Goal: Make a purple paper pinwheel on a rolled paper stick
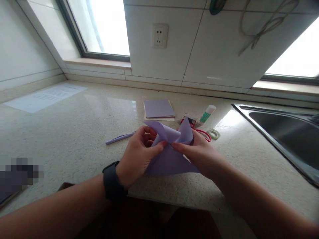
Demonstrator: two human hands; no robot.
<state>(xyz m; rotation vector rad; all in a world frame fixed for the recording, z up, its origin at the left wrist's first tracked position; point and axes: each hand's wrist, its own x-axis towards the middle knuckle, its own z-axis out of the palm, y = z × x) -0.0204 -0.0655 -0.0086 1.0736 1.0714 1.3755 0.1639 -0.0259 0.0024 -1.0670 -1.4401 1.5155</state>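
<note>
Because curled flaps [171, 133] could spring open, the left hand [136, 155] and right hand [201, 152] clamp the paper [170, 163] between thumbs [157, 150] and, apparently, fingers [149, 136] partly hidden behind.

Left forearm [62, 202] runs in from near left, right forearm [261, 196] from near right, both slanting inward. Left hand [136, 156] and right hand [203, 152] pinch close together, left thumb [157, 150] and right thumb [183, 148] pointing inward, tips near each other. Left fingers [149, 136] curled; right fingers mostly hidden.
</note>
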